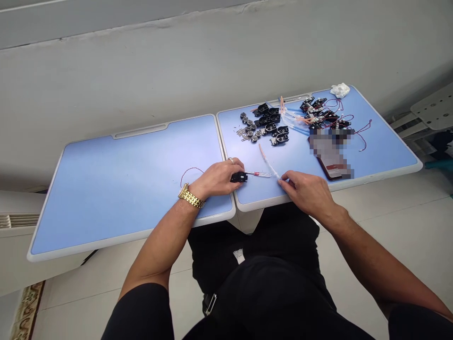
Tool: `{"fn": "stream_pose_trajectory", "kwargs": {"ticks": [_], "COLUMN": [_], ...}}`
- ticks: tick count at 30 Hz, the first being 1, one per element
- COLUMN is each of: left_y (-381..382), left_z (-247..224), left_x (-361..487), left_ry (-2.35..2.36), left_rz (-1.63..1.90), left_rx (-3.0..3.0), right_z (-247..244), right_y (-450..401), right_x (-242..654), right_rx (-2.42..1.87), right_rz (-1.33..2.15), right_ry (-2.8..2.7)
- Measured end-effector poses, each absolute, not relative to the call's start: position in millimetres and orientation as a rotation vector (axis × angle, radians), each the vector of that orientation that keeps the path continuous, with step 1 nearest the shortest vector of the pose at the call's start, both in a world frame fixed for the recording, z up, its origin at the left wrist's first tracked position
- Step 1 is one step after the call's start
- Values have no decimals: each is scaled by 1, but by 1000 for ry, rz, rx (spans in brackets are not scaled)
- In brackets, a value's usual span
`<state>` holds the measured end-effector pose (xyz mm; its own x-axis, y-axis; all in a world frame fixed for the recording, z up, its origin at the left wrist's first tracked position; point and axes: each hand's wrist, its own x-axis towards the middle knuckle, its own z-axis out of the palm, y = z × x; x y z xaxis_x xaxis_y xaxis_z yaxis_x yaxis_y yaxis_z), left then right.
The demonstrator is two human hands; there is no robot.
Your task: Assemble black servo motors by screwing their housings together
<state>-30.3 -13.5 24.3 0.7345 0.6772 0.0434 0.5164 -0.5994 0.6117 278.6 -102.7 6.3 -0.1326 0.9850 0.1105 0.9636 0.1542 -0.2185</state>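
Note:
My left hand (pixel 222 177) is closed around a small black plastic part (pixel 239 177), low over the seam between the two blue tabletops. A thin twisted red wire (pixel 190 169) curves out behind that hand; whether it joins the part is hidden. Just right of the part lies a small screwdriver (pixel 260 174) with a clear handle. My right hand (pixel 307 190) pinches the near end of a slender white strip (pixel 271 166), whose far end is orange. Its exact kind is too small to make out.
Several black plastic housings (pixel 269 129), round metal pieces (pixel 248 123) and loose screws (pixel 242 134) lie toward the back. Farther right are blue and orange strips (pixel 295 119), wired black assemblies (pixel 320 113), a partly blurred phone (pixel 332 160) and crumpled white tissue (pixel 340 90).

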Motion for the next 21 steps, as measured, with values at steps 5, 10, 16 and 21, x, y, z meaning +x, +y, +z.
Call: {"fn": "stream_pose_trajectory", "kwargs": {"ticks": [5,10,16,21], "left_y": [-12,-10,-7,-5], "left_z": [23,21,21,19], "left_x": [-30,-31,-32,-31], "left_ry": [890,884,868,964], "left_rz": [396,460,596,707], "left_rx": [2322,2271,2168,2105], "right_z": [13,30,32,36], "right_y": [-97,-79,-52,-38], "right_x": [275,286,289,289], "right_rx": [-1919,-1807,-1711,-1718], "right_rz": [188,285,431,382], "right_ry": [-2290,-2283,-2311,-2235]}}
